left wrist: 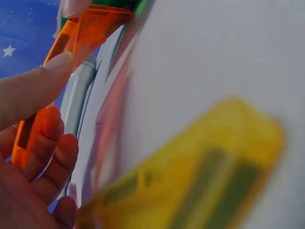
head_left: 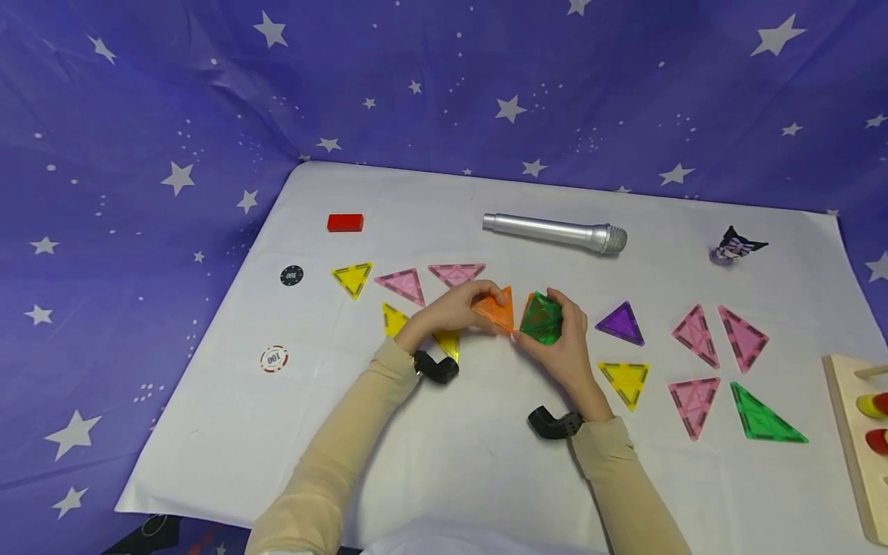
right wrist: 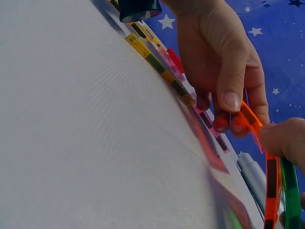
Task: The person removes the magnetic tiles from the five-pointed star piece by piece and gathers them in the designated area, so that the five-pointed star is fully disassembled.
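My left hand (head_left: pixel 451 308) pinches a translucent orange triangular magnetic tile (head_left: pixel 496 311) between thumb and fingers, raised off the table in the left wrist view. Close beside it, my right hand (head_left: pixel 570 351) holds a green magnetic tile (head_left: pixel 543 320) together with a second orange tile (right wrist: pixel 271 191), face against face. In the right wrist view, the corners of the two orange tiles meet near the right thumb (right wrist: pixel 281 138). Yellow triangular tiles (head_left: pixel 449 344) lie under and beside the left forearm, partly covered. Behind the left hand is a pink triangular tile (head_left: pixel 456 273).
Right of the hands lie a purple tile (head_left: pixel 622 323), a yellow tile (head_left: pixel 625 383), several pink tiles (head_left: pixel 696 336) and a green triangle (head_left: pixel 763 416). A silver microphone (head_left: pixel 551 230), red block (head_left: pixel 345 223), poker chips (head_left: pixel 274 358), small figurine (head_left: pixel 734 248) and wooden board (head_left: pixel 849 439) sit farther out.
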`<action>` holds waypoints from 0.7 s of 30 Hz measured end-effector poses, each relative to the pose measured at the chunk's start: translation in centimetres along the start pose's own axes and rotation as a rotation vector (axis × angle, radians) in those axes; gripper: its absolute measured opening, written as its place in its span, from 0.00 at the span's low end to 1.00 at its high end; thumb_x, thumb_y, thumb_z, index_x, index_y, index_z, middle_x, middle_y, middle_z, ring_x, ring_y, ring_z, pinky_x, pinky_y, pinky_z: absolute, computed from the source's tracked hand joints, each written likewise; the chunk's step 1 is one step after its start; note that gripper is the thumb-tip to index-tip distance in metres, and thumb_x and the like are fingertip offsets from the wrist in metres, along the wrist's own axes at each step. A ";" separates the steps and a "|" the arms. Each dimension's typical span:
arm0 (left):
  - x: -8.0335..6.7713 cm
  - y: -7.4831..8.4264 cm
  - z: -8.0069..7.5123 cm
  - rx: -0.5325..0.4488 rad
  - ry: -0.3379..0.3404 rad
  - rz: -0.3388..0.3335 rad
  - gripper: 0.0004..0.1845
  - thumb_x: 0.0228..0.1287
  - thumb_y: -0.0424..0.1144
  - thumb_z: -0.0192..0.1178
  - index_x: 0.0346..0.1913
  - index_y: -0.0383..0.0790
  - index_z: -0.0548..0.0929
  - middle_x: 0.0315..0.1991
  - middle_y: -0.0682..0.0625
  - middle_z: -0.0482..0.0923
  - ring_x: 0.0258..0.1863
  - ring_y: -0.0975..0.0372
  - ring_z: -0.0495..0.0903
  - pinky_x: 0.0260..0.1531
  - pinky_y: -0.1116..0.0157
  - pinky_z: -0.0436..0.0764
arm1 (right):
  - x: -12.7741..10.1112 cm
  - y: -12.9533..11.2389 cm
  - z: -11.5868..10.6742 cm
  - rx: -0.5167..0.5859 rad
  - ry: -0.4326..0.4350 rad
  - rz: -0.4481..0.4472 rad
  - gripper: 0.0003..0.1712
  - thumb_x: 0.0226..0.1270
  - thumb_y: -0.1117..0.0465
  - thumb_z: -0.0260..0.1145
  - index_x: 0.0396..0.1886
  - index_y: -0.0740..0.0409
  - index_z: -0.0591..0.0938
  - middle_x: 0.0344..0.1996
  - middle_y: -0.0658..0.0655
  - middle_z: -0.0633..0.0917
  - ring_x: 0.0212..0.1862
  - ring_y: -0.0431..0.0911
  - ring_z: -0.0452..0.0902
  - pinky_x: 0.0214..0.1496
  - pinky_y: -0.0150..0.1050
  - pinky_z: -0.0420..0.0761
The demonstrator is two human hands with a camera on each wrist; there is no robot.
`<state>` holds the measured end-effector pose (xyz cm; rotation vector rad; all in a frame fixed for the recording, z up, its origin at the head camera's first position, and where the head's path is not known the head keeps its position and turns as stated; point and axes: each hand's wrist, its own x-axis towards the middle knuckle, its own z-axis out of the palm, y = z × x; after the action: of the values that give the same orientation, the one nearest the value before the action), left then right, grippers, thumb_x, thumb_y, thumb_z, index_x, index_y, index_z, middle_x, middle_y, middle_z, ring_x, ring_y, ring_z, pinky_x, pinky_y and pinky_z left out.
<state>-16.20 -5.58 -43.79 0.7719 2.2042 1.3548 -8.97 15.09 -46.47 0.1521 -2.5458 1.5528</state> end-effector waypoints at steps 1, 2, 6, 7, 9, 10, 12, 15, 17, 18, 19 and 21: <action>-0.2 0.0 -0.1 -0.005 0.009 0.002 0.18 0.46 0.31 0.70 0.42 0.39 0.77 0.45 0.51 0.75 0.50 0.63 0.69 0.54 0.69 0.62 | 0.0 0.0 0.0 0.000 -0.001 0.003 0.47 0.42 0.57 0.75 0.63 0.57 0.62 0.59 0.59 0.66 0.56 0.53 0.53 0.50 0.52 0.59; -0.5 0.0 -0.3 -0.004 0.018 0.003 0.18 0.46 0.32 0.70 0.42 0.39 0.77 0.46 0.52 0.75 0.50 0.63 0.69 0.55 0.69 0.62 | 0.0 0.0 0.0 0.001 0.000 0.004 0.47 0.42 0.57 0.75 0.63 0.57 0.63 0.59 0.59 0.66 0.56 0.54 0.53 0.50 0.52 0.58; -1.8 -0.1 -1.0 -0.030 0.056 -0.008 0.19 0.48 0.37 0.70 0.44 0.43 0.78 0.47 0.55 0.75 0.51 0.64 0.68 0.53 0.66 0.63 | 0.0 -0.1 0.0 0.003 0.007 0.002 0.46 0.42 0.58 0.75 0.63 0.57 0.63 0.58 0.60 0.66 0.56 0.54 0.53 0.50 0.51 0.59; -2.2 0.0 -1.2 -0.053 0.066 -0.011 0.19 0.48 0.37 0.70 0.45 0.43 0.78 0.47 0.55 0.75 0.51 0.64 0.68 0.53 0.65 0.64 | 0.0 -0.1 0.0 0.002 0.010 -0.002 0.46 0.42 0.58 0.75 0.63 0.57 0.63 0.58 0.60 0.66 0.55 0.54 0.53 0.50 0.51 0.59; -3.1 0.1 -1.7 -0.099 0.089 -0.014 0.19 0.48 0.37 0.69 0.46 0.42 0.78 0.48 0.54 0.75 0.50 0.63 0.69 0.53 0.63 0.64 | 0.1 0.0 0.0 -0.001 0.015 -0.008 0.46 0.41 0.58 0.75 0.63 0.58 0.63 0.58 0.60 0.66 0.55 0.54 0.53 0.50 0.51 0.59; -3.7 0.1 -1.9 -0.123 0.101 -0.010 0.20 0.49 0.37 0.69 0.47 0.41 0.78 0.48 0.53 0.75 0.51 0.62 0.68 0.53 0.63 0.64 | 0.1 0.0 0.1 -0.002 0.016 -0.010 0.46 0.41 0.58 0.75 0.63 0.58 0.63 0.58 0.60 0.66 0.55 0.54 0.53 0.50 0.51 0.59; -4.9 0.1 -2.5 -0.163 0.121 -0.005 0.19 0.50 0.35 0.68 0.47 0.39 0.78 0.49 0.52 0.75 0.51 0.61 0.68 0.53 0.62 0.64 | 0.1 0.0 0.1 -0.005 0.016 -0.010 0.46 0.41 0.58 0.75 0.62 0.58 0.64 0.58 0.60 0.66 0.55 0.54 0.53 0.50 0.51 0.59; -7.2 -0.2 -3.5 -0.171 0.172 0.000 0.17 0.52 0.33 0.66 0.47 0.37 0.78 0.48 0.50 0.75 0.49 0.59 0.69 0.49 0.61 0.67 | 0.0 0.0 0.1 -0.004 0.012 -0.007 0.46 0.41 0.58 0.75 0.62 0.58 0.64 0.58 0.60 0.66 0.56 0.54 0.53 0.50 0.52 0.59; -8.9 -0.7 -4.2 -0.157 0.216 -0.011 0.16 0.53 0.32 0.65 0.46 0.36 0.78 0.46 0.49 0.75 0.45 0.58 0.69 0.44 0.61 0.68 | -0.1 0.0 0.2 -0.004 0.010 -0.004 0.47 0.41 0.58 0.75 0.62 0.58 0.63 0.58 0.60 0.66 0.56 0.54 0.53 0.50 0.52 0.59; -9.8 -1.0 -4.6 -0.150 0.243 -0.024 0.16 0.53 0.32 0.65 0.46 0.36 0.78 0.45 0.49 0.76 0.44 0.58 0.69 0.43 0.61 0.67 | -0.1 0.0 0.2 -0.003 0.010 -0.005 0.47 0.41 0.58 0.75 0.62 0.58 0.63 0.58 0.60 0.66 0.56 0.54 0.53 0.50 0.52 0.59; -10.6 -1.2 -4.9 -0.141 0.271 -0.037 0.15 0.53 0.32 0.65 0.45 0.36 0.78 0.44 0.48 0.76 0.43 0.57 0.69 0.42 0.60 0.67 | -0.1 0.0 0.1 -0.004 0.010 -0.006 0.47 0.41 0.58 0.75 0.62 0.58 0.63 0.58 0.60 0.66 0.56 0.54 0.53 0.50 0.52 0.59; -12.2 -1.6 -5.6 -0.136 0.318 -0.072 0.15 0.53 0.32 0.65 0.45 0.35 0.78 0.43 0.47 0.76 0.42 0.56 0.69 0.42 0.59 0.66 | -0.1 0.1 0.1 -0.006 0.012 -0.006 0.47 0.41 0.58 0.75 0.63 0.58 0.63 0.58 0.61 0.66 0.56 0.54 0.53 0.50 0.52 0.59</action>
<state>-10.93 -17.86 -41.91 0.4473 2.3175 1.6661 -8.92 15.02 -46.60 0.1489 -2.5388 1.5389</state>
